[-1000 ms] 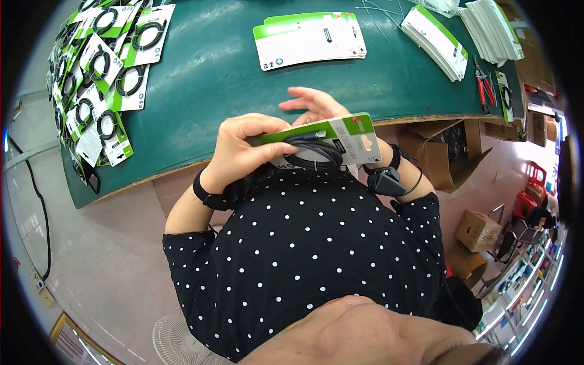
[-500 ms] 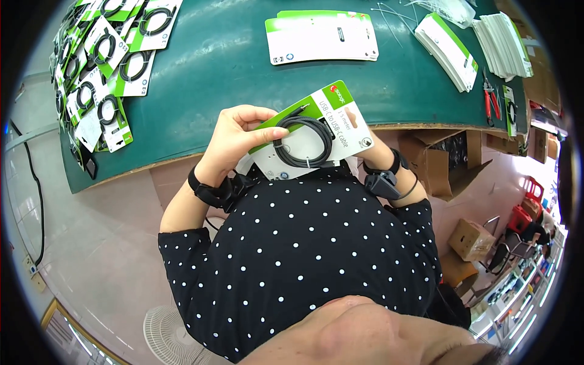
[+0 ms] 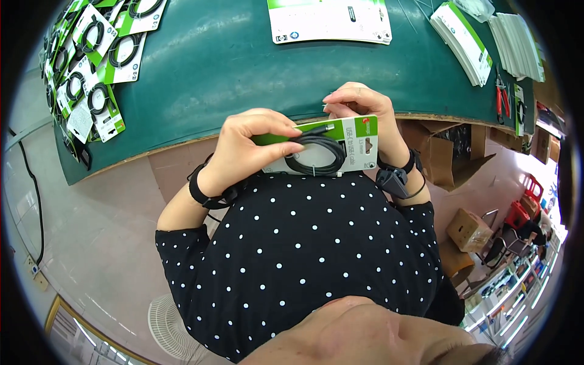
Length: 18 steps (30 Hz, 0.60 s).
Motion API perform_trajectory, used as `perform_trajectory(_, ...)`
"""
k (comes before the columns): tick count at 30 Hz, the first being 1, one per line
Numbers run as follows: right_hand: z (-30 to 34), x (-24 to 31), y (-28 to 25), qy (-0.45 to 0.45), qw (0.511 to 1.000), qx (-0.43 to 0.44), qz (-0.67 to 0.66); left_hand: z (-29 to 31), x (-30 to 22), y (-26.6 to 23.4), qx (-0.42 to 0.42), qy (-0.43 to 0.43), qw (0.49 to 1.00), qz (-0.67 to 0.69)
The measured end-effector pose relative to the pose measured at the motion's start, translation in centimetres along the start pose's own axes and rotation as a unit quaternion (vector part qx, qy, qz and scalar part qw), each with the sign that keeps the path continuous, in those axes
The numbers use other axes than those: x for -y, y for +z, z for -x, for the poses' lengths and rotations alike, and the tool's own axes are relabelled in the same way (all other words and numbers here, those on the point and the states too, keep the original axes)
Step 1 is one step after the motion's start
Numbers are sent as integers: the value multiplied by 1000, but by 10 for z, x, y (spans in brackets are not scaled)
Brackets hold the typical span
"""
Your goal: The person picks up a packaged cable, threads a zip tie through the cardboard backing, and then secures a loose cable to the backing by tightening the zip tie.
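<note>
My left hand pinches the left end of a green-and-white packaging card between thumb and fingers. On the card's front lies a coiled black cable, bound at its lower edge by a thin tie; a metal plug points right at its top. The card is held in front of my body, near the table's edge. Just beyond its upper right edge is my right hand, thumb and fingertips pressed together. A pale sliver shows at those fingertips, too small to name.
The green table bears a heap of carded cables at left and a card stack at the back. More card stacks, red-handled pliers and thin ties are at right. Below the edge stands an open carton.
My right hand has come out from behind the card to above its upper edge. The card has come lower and turned more level, still in my left hand. The whole view has shifted slightly.
</note>
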State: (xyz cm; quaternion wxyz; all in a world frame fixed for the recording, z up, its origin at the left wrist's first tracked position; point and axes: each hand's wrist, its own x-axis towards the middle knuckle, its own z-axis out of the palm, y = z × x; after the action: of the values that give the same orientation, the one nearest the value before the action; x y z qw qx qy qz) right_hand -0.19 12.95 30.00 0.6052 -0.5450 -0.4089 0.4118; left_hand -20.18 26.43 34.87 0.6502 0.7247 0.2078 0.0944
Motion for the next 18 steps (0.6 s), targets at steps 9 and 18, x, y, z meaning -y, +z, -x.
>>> perform_trajectory(9, -2, -1, -1, -83, 983, 61, 154, -4, 3, 6, 37, 69, 995, -56)
perform_trajectory(18, 6, -4, -6, -126, 955, 79, 256, -3, 0, 7, 62, 70, 991, -91)
